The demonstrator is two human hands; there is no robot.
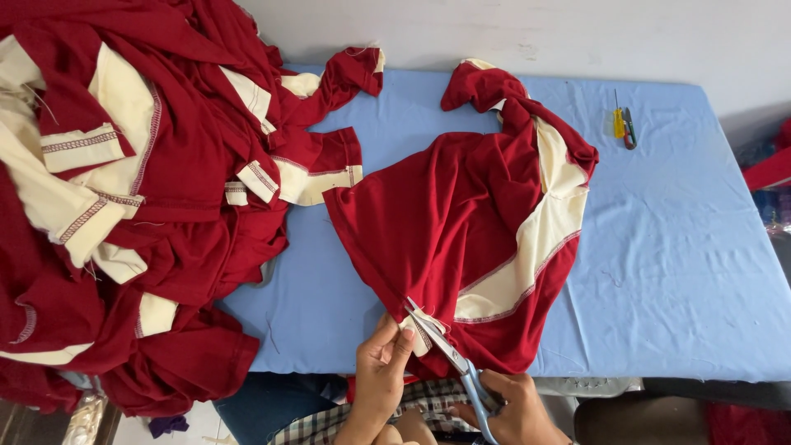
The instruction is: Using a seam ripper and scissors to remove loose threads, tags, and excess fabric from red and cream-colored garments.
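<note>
Down at the near edge of the desk (684,272), the left hand (381,371) pinched a small cream tab at the corner of the red and cream garment (461,222), thumb and fingers pressed together on it so that the cloth stood taut and clear of the rest of the fabric. The right hand (515,408) was closed through the handles of a pair of blue-handled scissors (453,363), whose blades pointed up and to the left and met the cloth right at that pinched tab; holding the tab out seemed to give the blades a clean line along the seam. The garment itself lay spread over the middle of the blue-covered desk, its hem hanging just over the near edge toward the person, probably so the corner being worked could be reached without leaning. One twisted sleeve trailed toward the far side. To the left, a large heap of similar red and cream garments (124,206) covered that end of the desk and spilled over its edge, well apart from the spread piece. Near the far right corner lay a small yellow thread snipper (624,125), alone and out of the way of both hands.
</note>
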